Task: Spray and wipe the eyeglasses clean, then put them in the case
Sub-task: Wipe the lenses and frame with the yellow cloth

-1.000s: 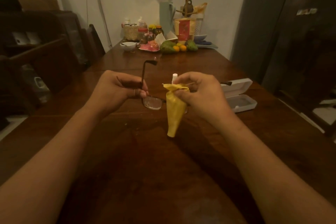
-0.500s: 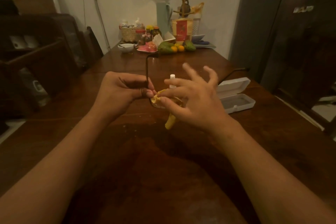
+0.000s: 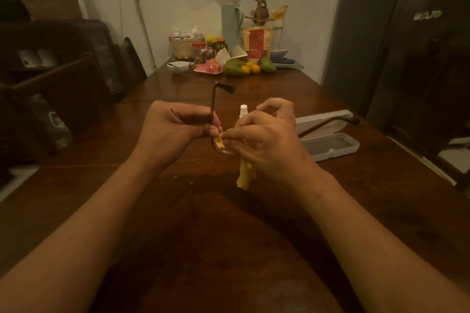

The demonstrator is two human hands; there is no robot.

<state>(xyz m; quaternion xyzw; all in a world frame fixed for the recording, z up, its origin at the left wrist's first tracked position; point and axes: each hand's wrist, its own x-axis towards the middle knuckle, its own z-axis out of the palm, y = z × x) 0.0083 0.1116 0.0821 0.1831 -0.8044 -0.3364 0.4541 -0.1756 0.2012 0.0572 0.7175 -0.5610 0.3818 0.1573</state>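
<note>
Left hand (image 3: 175, 127), centre frame, curled tight around the eyeglasses (image 3: 213, 119) at the frame's left end, fingers folded in, thumb side pressed to the rim. One dark thin temple arm rises straight up from the fist and bends at the tip; the other runs right behind the right hand, its tip over the case. Right hand (image 3: 267, 145) just right of centre, thumb and forefinger pinched together on a yellow cloth (image 3: 244, 175), pressing it onto the clear lens; other fingers loosely spread and raised. Cloth soft, crumpled, its tail hanging below the hand. Lens rounded, thin-rimmed, mostly covered by cloth and fingers. Both hands held above the dark glossy wooden table (image 3: 229, 236). Small white spray bottle (image 3: 243, 111) upright just behind the hands, only the capped top showing. Case (image 3: 328, 138) right of centre, pale hard plastic, oblong with rounded corners, lid open, lying on the table. Fruit and jars cluster at the far end, upper centre.
</note>
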